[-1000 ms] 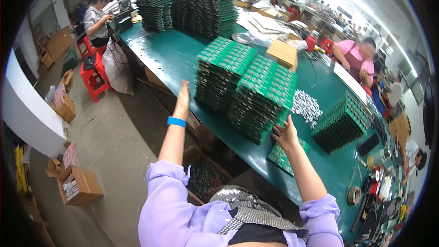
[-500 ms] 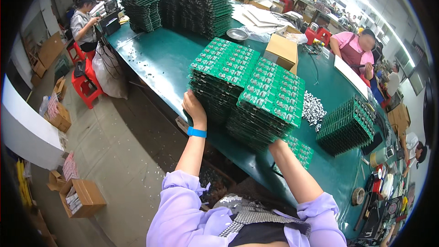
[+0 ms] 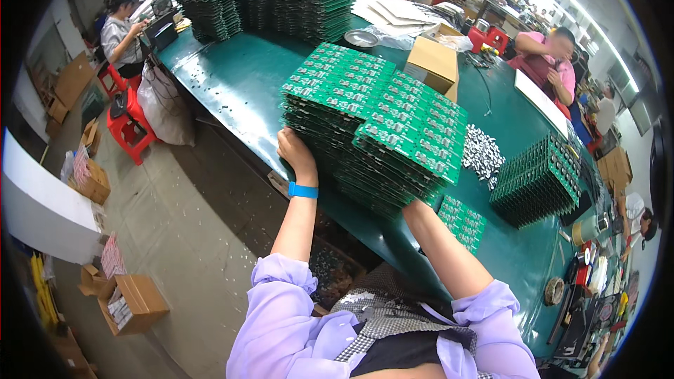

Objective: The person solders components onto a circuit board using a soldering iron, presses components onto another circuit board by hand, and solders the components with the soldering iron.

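Stack [image 3: 375, 116] of green circuit boards, made of two piles side by side, was on the tabletop [image 3: 260, 74] or only slightly above it; its bottom was hidden. The left hand [image 3: 296, 154] was against the stack's left side with its fingers bent inward, and the right hand [image 3: 415, 211] reached behind the stack's near lower corner, so mostly its wrist part was visible. I could not tell how firmly either grip was closed, because the fingertips were out of sight. Probably the hands were at opposite sides because such thin boards could slide apart. A cardboard box [image 3: 430, 63] was just behind the stack. To the stack's right lay a heap of small pale parts [image 3: 483, 156], and beyond it a smaller board pile [image 3: 537, 181], perhaps kept apart to avoid mixing.
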A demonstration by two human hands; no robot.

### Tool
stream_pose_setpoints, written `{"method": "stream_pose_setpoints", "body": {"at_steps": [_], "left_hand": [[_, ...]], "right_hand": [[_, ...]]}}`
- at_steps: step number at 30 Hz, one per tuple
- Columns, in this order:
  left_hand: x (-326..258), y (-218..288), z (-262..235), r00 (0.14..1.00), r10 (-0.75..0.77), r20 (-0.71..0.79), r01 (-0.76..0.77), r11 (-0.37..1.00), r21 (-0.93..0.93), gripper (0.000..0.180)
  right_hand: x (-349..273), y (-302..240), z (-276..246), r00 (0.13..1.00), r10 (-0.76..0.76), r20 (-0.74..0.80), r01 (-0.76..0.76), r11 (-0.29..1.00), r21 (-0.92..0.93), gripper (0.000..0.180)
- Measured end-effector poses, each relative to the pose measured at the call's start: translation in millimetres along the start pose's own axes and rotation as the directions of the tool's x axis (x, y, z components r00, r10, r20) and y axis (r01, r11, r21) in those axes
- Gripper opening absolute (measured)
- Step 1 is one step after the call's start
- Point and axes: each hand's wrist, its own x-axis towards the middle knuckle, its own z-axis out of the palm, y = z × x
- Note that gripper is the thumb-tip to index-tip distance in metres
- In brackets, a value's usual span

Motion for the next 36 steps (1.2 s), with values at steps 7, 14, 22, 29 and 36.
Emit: {"method": "stream_pose_setpoints", "body": {"at_steps": [7, 14, 22, 29, 36], "left_hand": [[42, -24, 21, 1.000, -0.014, 0.019, 0.016, 0.990, -0.140, 0.047], [104, -48, 18, 0.994, -0.031, 0.101, 0.055, 0.968, -0.244, 0.054], [173, -90, 35, 0.964, 0.015, 0.265, 0.093, 0.917, -0.389, 0.055], [226, -106, 18, 0.975, 0.127, 0.180, -0.040, 0.906, -0.421, 0.061], [231, -103, 2, 0.957, 0.080, 0.279, 0.021, 0.940, -0.341, 0.065]], "right_hand": [[15, 12, 2, 0.994, -0.088, -0.060, 0.094, 0.991, 0.099, 0.032], [60, 63, 31, 0.988, -0.094, -0.125, 0.085, 0.993, -0.080, 0.050], [82, 83, 97, 0.906, -0.169, -0.389, -0.004, 0.914, -0.406, 0.054], [71, 88, 132, 0.916, -0.157, -0.369, -0.046, 0.872, -0.487, 0.058], [63, 45, 106, 0.969, 0.208, -0.131, -0.218, 0.974, -0.062, 0.055]]}}
